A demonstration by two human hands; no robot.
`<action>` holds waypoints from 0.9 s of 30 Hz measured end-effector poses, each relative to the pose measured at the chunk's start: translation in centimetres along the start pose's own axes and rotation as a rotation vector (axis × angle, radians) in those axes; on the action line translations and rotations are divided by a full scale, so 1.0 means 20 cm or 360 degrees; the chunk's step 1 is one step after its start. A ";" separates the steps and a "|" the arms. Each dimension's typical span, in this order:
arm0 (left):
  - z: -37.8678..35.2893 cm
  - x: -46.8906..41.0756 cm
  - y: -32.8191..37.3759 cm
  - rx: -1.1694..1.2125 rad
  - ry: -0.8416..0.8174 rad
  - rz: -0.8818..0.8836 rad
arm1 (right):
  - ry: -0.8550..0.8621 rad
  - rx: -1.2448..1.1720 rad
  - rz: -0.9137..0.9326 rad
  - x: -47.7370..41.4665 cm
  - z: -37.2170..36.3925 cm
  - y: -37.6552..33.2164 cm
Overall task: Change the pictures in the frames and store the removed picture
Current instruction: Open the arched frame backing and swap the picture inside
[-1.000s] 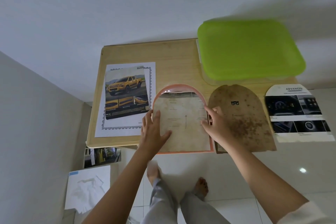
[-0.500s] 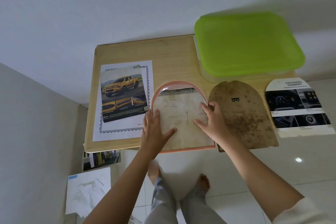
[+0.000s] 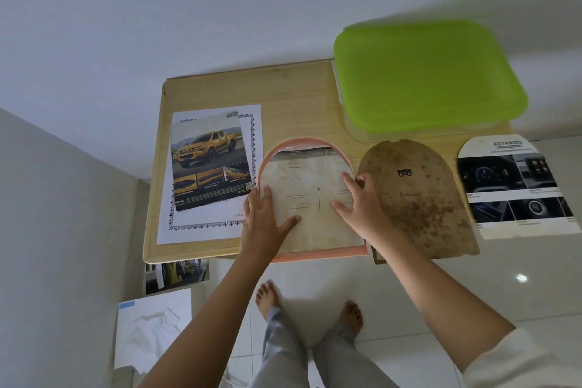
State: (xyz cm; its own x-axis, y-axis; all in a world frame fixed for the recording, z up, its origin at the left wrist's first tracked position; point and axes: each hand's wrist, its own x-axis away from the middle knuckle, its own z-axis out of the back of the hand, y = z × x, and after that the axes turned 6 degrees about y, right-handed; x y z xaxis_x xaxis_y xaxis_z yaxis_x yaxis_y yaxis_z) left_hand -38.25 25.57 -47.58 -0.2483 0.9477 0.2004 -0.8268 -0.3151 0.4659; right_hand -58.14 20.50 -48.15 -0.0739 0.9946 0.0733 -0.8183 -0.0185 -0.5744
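An arch-shaped pink frame (image 3: pixel 318 257) lies face down at the front edge of the small wooden table (image 3: pixel 299 98). A stained cream sheet (image 3: pixel 310 208) lies inside it. My left hand (image 3: pixel 263 220) presses flat on the sheet's left side. My right hand (image 3: pixel 359 205) presses fingertips on its right side. To the right lies the brown arch-shaped backing board (image 3: pixel 422 198). A yellow-truck picture (image 3: pixel 209 161) rests on a white bordered sheet (image 3: pixel 252 224) to the left. An arch-cut dark car-interior picture (image 3: pixel 516 186) lies at the far right.
A green-lidded clear box (image 3: pixel 425 75) stands at the table's back right. Below the table's left side are a photo (image 3: pixel 176 274) and a white box with crumpled paper (image 3: pixel 151 327). My bare feet stand on the white tiled floor (image 3: pixel 441 293). A grey wall runs along the left.
My right hand slid from the frame's right edge inward onto the cream sheet. My left hand shifted slightly on the sheet. The camera view drifted a little.
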 end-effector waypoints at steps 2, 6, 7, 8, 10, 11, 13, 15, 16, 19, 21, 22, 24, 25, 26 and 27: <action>0.00 0.00 0.00 -0.0004 -0.0013 0.0010 | -0.0017 -0.0004 -0.0009 0.00 0.00 0.00; 0.01 0.02 0.04 -0.0058 0.0099 -0.0002 | 0.0016 -0.0096 0.0008 0.02 0.04 0.01; 0.01 0.03 0.07 -0.0084 0.0145 -0.0043 | 0.0059 -0.0101 0.0014 0.02 0.06 0.02; 0.00 0.03 0.10 -0.0099 0.0171 -0.0093 | 0.0110 -0.0091 0.0017 0.02 0.10 0.04; -0.05 0.07 0.22 -0.0067 0.0142 -0.0211 | 0.0165 -0.0050 -0.0035 0.00 0.20 0.11; -0.08 0.10 0.30 -0.0042 0.0100 -0.0285 | 0.0159 -0.0015 -0.0083 -0.01 0.26 0.17; -0.16 0.15 0.49 -0.0016 0.0024 -0.0480 | 0.0098 0.0105 -0.0172 -0.06 0.38 0.30; -0.26 0.14 0.65 -0.0013 -0.0095 -0.0614 | -0.0012 0.0244 -0.0220 -0.11 0.48 0.44; -0.31 0.11 0.72 -0.0030 -0.0155 -0.0634 | -0.0079 0.0289 -0.0228 -0.13 0.52 0.49; -0.42 0.02 0.84 -0.0178 -0.0240 -0.0592 | -0.0240 0.0407 -0.0167 -0.18 0.58 0.59; -0.48 -0.02 0.86 -0.0287 -0.0286 -0.0565 | -0.0305 0.0495 -0.0086 -0.18 0.58 0.61; -0.51 -0.02 0.86 -0.0329 -0.0283 -0.0556 | -0.0319 0.0514 -0.0060 -0.18 0.56 0.62; -0.56 -0.01 0.85 -0.0399 -0.0246 -0.0536 | -0.0270 0.0481 -0.0039 -0.17 0.53 0.63; -0.58 -0.01 0.85 -0.0430 -0.0191 -0.0519 | -0.0216 0.0441 -0.0036 -0.18 0.52 0.63; -0.60 0.00 0.85 -0.0432 -0.0179 -0.0460 | -0.0162 0.0396 -0.0036 -0.19 0.52 0.64; -0.61 0.00 0.87 -0.0428 -0.0195 -0.0395 | -0.0117 0.0347 -0.0045 -0.20 0.52 0.64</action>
State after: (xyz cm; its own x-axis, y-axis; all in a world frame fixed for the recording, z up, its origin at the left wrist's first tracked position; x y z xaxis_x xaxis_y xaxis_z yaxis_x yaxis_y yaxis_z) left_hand -58.71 20.74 -49.99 0.0244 0.9754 0.2189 -0.9611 -0.0374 0.2737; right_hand -74.22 15.16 -47.41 -0.0842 0.9850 0.1508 -0.9239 -0.0205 -0.3820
